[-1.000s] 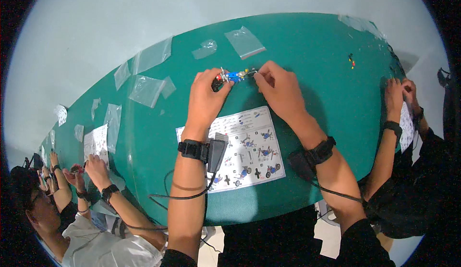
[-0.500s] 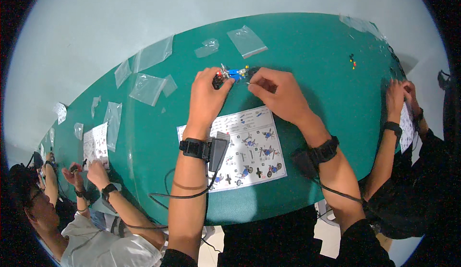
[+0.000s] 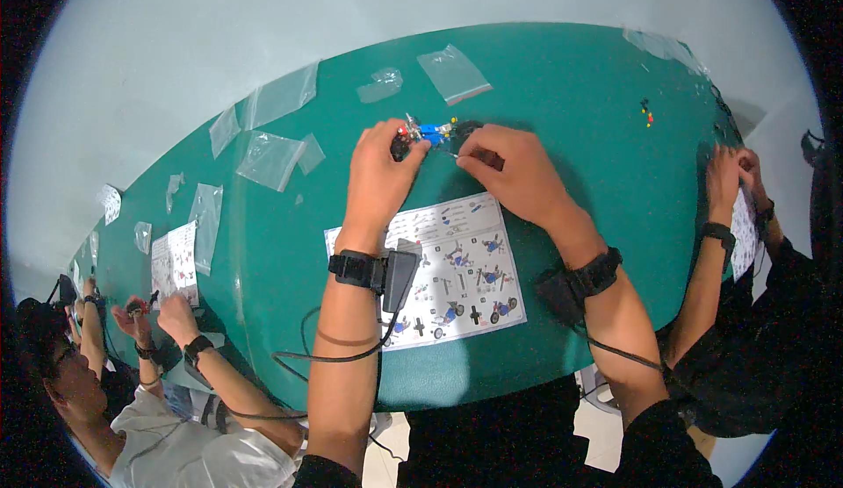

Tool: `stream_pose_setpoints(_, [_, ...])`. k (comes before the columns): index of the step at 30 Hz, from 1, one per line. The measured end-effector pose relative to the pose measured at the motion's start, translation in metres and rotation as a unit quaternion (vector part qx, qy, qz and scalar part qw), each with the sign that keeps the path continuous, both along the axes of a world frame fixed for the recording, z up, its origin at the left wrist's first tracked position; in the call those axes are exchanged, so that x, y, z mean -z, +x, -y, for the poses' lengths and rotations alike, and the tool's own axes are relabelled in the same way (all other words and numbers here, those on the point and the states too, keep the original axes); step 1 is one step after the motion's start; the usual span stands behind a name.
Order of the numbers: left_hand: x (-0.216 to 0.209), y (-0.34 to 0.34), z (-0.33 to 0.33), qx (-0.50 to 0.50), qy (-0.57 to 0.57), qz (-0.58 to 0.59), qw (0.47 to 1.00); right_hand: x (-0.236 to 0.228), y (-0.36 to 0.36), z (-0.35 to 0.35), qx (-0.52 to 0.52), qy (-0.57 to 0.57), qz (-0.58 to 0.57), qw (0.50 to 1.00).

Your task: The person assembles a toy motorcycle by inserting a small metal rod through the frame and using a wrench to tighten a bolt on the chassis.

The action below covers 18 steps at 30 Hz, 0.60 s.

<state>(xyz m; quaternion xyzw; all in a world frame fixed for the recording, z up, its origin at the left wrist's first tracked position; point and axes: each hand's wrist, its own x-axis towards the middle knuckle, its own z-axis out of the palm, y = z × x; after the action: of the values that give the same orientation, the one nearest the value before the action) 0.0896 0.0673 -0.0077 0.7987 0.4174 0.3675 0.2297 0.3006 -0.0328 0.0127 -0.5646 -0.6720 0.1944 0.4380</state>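
A small building-brick motorcycle (image 3: 430, 133), with blue, grey, red and yellow parts, is above the far half of the table. My left hand (image 3: 379, 159) is closed around its left end, thumb along the near side, partly covering a dark wheel there. From the right, my right hand (image 3: 505, 168) is closed in a pinch, its fingertips on a small thin greyish piece. Directly beside those fingers is a black wheel (image 3: 464, 134) at the model's right end; whether they touch it is hard to tell. Below my hands lies a printed instruction sheet (image 3: 452, 277), partly under my left wrist.
Clear plastic bags (image 3: 455, 75) are scattered over the green table (image 3: 580, 75). Several tiny bricks (image 3: 648, 115) lie at the far right. People work at both sides: one person's hands (image 3: 176, 317) on the left, another's (image 3: 724, 181) on the right. Wrist straps with cables (image 3: 351, 358) cross my forearms.
My right hand has shifted very slightly around the right end of the model. My left hand keeps its hold, nearly still.
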Motion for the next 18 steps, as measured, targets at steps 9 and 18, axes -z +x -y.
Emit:
stream_pose_setpoints(9, [0.001, 0.000, -0.001, 0.002, 0.018, -0.005, 1.000, 0.009, 0.003, -0.003, -0.014, 0.041, 0.041, 0.998])
stream_pose_setpoints(18, [-0.001, 0.002, 0.001, 0.010, 0.003, 0.015, 1.000, 0.014, -0.007, -0.005, -0.009, 0.008, 0.054, 0.998])
